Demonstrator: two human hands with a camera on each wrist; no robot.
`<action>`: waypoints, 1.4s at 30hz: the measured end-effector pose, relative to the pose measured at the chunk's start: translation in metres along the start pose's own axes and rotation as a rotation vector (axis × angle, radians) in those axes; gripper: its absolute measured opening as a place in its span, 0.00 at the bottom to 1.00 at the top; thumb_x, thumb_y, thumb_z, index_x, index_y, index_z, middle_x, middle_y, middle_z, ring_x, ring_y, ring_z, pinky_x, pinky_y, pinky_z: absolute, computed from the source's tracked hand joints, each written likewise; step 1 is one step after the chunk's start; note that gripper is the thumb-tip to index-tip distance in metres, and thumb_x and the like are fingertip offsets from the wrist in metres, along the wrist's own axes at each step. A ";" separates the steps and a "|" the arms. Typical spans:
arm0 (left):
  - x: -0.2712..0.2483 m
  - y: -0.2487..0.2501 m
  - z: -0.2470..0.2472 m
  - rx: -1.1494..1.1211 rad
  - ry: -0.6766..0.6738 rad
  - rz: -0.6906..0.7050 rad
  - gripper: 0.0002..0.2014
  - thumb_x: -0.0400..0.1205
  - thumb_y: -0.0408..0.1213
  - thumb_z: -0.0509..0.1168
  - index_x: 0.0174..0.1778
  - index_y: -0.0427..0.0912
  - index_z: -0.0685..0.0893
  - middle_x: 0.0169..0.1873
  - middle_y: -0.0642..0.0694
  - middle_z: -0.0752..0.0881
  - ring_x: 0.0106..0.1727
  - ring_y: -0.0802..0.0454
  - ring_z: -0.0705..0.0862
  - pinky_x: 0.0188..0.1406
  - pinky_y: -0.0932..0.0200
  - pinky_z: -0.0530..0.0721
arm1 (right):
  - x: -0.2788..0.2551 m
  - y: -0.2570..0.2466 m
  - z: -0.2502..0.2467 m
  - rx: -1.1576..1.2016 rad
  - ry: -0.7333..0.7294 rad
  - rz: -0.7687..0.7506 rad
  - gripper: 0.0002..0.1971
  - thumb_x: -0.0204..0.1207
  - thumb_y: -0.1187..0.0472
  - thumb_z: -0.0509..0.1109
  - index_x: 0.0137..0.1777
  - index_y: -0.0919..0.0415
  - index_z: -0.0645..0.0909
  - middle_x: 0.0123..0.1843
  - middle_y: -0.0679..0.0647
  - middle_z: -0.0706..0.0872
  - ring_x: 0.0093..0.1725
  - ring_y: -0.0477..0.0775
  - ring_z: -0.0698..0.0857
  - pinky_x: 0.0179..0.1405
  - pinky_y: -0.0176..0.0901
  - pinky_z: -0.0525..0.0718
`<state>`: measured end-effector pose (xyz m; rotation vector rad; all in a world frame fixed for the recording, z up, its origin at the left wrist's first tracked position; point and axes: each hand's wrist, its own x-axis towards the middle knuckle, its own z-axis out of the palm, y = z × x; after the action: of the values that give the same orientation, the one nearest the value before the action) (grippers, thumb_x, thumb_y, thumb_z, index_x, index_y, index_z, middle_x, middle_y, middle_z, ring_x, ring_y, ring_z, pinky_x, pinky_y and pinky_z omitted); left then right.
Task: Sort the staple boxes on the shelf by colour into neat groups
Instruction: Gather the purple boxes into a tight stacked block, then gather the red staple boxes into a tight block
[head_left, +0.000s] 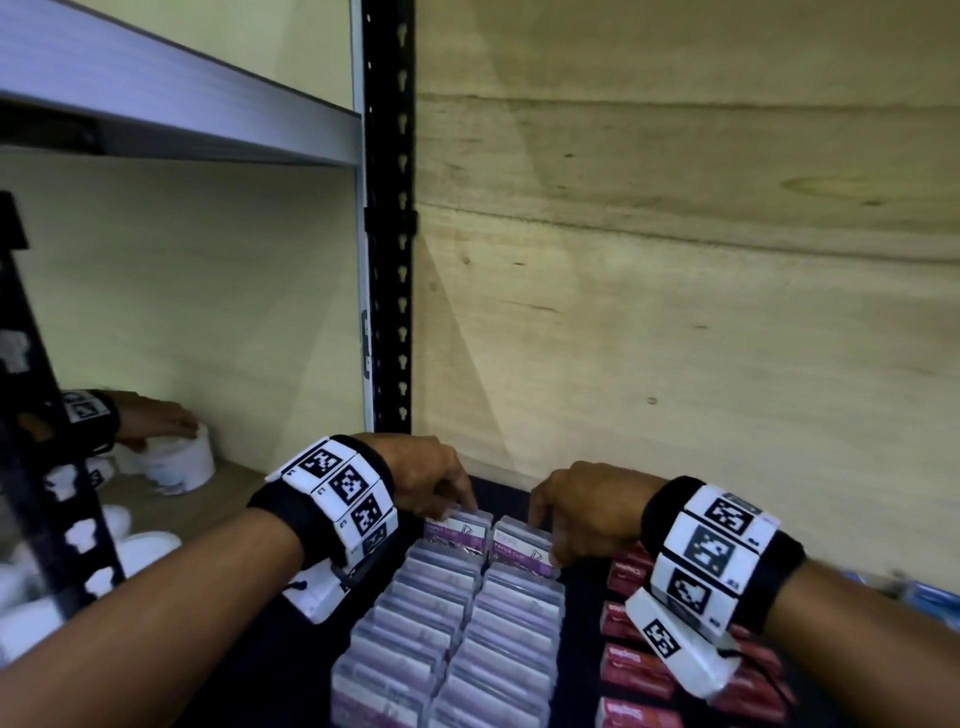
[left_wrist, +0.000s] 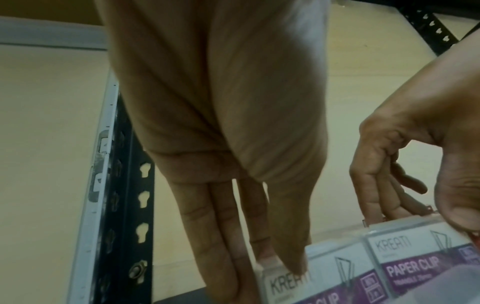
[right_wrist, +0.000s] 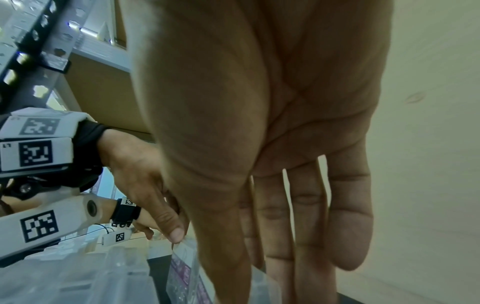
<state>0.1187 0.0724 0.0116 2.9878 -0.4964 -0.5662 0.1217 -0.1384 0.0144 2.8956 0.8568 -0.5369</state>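
Observation:
Two rows of clear boxes with purple "PAPER CLIP" labels (head_left: 447, 639) run from front to back on the dark shelf (head_left: 584, 623). My left hand (head_left: 460, 512) pinches the rearmost box of the left row (head_left: 460, 532) (left_wrist: 332, 273), thumb in front and straight fingers (left_wrist: 221, 257) behind. My right hand (head_left: 545, 540) holds the rearmost box of the right row (head_left: 519, 553) (left_wrist: 415, 257) the same way. Red staple boxes (head_left: 636, 670) lie in a row to the right, partly hidden under my right wrist.
A plywood back wall (head_left: 675, 312) stands close behind the boxes. A black perforated upright (head_left: 387, 260) borders the bay on the left. In the bay to the left, another person's hand (head_left: 156, 421) rests on white rolls (head_left: 176, 462). Something blue (head_left: 930, 597) lies at the far right.

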 end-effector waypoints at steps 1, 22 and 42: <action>-0.001 0.001 0.000 0.001 -0.005 -0.001 0.18 0.85 0.39 0.66 0.71 0.59 0.81 0.67 0.57 0.83 0.66 0.56 0.81 0.60 0.61 0.76 | -0.002 -0.001 0.000 0.004 -0.003 -0.003 0.20 0.75 0.52 0.78 0.66 0.49 0.81 0.58 0.48 0.88 0.56 0.51 0.85 0.60 0.47 0.84; -0.023 0.015 0.002 -0.018 -0.065 0.003 0.19 0.85 0.39 0.66 0.72 0.59 0.81 0.65 0.53 0.85 0.63 0.56 0.83 0.61 0.63 0.79 | -0.015 0.000 0.003 0.036 -0.055 -0.057 0.20 0.74 0.56 0.78 0.66 0.47 0.82 0.57 0.46 0.89 0.57 0.50 0.86 0.64 0.52 0.83; -0.044 0.154 0.017 0.124 0.100 0.104 0.14 0.82 0.54 0.68 0.58 0.51 0.83 0.51 0.54 0.86 0.51 0.54 0.83 0.49 0.57 0.81 | -0.118 0.056 0.028 0.111 0.070 -0.018 0.10 0.76 0.48 0.75 0.54 0.48 0.85 0.47 0.42 0.88 0.45 0.43 0.84 0.48 0.39 0.81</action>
<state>0.0270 -0.0588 0.0292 3.0639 -0.6982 -0.3900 0.0511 -0.2508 0.0283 3.0265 0.8903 -0.5036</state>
